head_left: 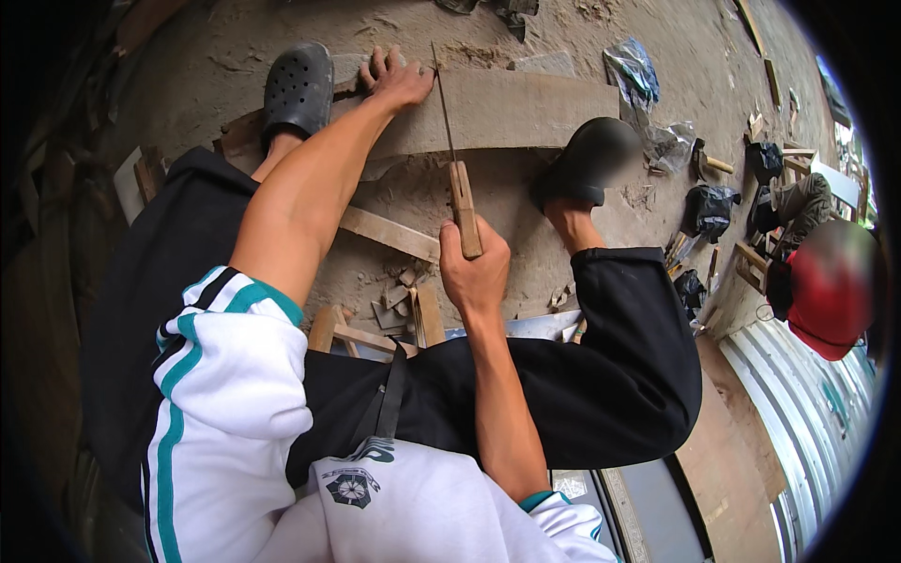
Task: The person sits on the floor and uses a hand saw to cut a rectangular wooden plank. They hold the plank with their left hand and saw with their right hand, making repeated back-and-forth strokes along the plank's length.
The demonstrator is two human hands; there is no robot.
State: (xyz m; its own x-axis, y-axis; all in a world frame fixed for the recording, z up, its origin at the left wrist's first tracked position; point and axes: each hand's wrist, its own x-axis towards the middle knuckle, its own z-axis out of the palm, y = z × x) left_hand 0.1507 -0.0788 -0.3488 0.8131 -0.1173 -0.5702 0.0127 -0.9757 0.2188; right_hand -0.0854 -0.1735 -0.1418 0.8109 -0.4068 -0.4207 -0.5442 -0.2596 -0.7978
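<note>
My right hand (477, 267) is closed round the wooden handle of a handsaw (464, 211). Its thin blade, seen nearly edge-on, points away from me across a wide, slightly curved wooden plank (530, 108). Just left of the blade, my left hand (399, 80) rests on the plank with its fingers spread. My left foot, in a dark clog (298, 89), is at the plank's left end. Another dark clog (587, 159) is on my right foot by the plank's right end. Whether the teeth are in the wood I cannot tell.
Under the plank's near side lies a narrow wood strip (389, 233), with offcuts (399, 300) closer to me. Crumpled plastic (633, 75) and a hammer (713, 162) lie on the right. A person in red (821, 296) sits farther right, above a corrugated metal sheet (798, 385).
</note>
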